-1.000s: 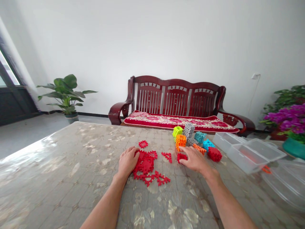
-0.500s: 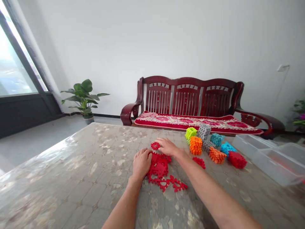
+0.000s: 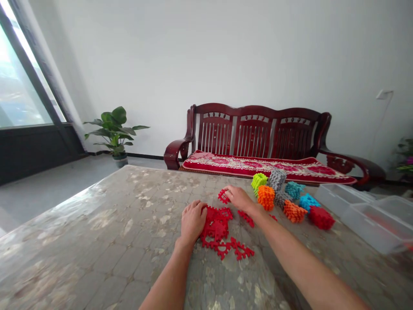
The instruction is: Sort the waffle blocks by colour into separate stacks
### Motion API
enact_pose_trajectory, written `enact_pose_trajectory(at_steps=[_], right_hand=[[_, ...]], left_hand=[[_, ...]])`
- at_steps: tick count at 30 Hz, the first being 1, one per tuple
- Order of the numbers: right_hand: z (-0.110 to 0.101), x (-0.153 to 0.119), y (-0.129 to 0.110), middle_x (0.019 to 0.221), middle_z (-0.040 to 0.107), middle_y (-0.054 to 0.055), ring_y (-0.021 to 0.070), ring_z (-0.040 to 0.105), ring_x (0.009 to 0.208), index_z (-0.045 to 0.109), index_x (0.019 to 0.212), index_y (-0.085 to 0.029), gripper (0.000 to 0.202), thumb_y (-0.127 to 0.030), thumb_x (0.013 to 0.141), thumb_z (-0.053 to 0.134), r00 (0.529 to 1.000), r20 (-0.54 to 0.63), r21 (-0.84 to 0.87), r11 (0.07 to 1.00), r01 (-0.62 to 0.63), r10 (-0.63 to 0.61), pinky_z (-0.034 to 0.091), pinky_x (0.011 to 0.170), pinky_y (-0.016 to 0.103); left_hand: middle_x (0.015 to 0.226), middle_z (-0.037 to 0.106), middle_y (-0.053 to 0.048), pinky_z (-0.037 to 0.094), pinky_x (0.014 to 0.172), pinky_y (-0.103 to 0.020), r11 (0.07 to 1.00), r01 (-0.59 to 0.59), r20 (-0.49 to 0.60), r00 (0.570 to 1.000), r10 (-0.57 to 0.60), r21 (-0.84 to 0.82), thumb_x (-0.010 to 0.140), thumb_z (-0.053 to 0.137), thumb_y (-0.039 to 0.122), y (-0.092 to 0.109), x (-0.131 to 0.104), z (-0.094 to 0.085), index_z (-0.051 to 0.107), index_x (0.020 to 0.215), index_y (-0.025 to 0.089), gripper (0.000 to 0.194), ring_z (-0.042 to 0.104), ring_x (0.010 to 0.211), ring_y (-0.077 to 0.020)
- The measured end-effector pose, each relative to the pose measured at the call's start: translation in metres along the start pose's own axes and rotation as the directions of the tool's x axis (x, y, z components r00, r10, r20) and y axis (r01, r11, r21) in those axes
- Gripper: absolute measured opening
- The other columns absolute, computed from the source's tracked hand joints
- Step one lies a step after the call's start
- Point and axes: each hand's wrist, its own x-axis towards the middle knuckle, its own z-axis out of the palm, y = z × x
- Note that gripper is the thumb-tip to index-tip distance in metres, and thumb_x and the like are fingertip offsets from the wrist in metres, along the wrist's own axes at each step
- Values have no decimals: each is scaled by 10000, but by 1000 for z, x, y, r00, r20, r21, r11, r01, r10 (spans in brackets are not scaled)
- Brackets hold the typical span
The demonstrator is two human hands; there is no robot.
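My left hand (image 3: 192, 220) rests on the table, its slightly bent fingers against the left side of a pile of flat red interlocking plastic pieces (image 3: 217, 229) with toothed edges. It grips nothing that I can see. Beyond the pile, my right hand (image 3: 239, 199) pinches a red square interlocking piece (image 3: 222, 196) with a grid of holes, tilted up from the table. Under my right wrist lies another red piece (image 3: 246, 218), partly covered by the forearm. Triangular red frame pieces (image 3: 241, 249) lie at the near side of the pile.
Stacks of pieces stand to the right: lime green (image 3: 259, 182), orange (image 3: 266, 198), grey (image 3: 276, 179), teal (image 3: 294, 189), blue (image 3: 309, 201) and red (image 3: 321, 218). Clear plastic boxes (image 3: 364, 219) sit at the right. A wooden bench (image 3: 251, 129) stands behind the table.
My right hand has moved to the right and now holds the red square piece, which lay flat farther left before. Another red piece now shows under my right wrist. My left hand stays put.
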Motion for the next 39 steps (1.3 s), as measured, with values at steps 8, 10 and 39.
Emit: enact_pose_trajectory(at_steps=[8, 10, 39], right_hand=[[-18, -32, 42, 1050, 751, 46, 191, 683, 960, 721, 1062, -197, 295, -230, 829, 543, 998, 35, 139, 988, -63, 59, 514, 858, 290], [-19, -40, 45, 1158, 718, 68, 219, 656, 1056, 697, 1144, -192, 376, -268, 785, 610, 998, 38, 136, 989, -59, 54, 493, 928, 325], [-57, -164, 108, 1320, 623, 115, 243, 596, 1199, 555, 1337, -167, 655, -188, 686, 631, 927, -166, 235, 926, -295, 338, 456, 1038, 379]], left_hand=[[1329, 618, -53, 371, 1076, -392, 1000, 5, -1, 1000, -5, -5, 928, 399, 310, -2, 1, 2, 693, 1118, 266, 354, 565, 1203, -218], [1325, 622, -51, 369, 1079, -385, 1000, 0, 0, 1000, 0, -5, 926, 401, 309, -3, 2, 2, 692, 1126, 263, 356, 567, 1201, -215], [1340, 622, -58, 385, 1075, -383, 998, -27, 3, 1000, 27, 48, 919, 388, 317, -5, 4, 4, 686, 1148, 262, 379, 565, 1223, -221]])
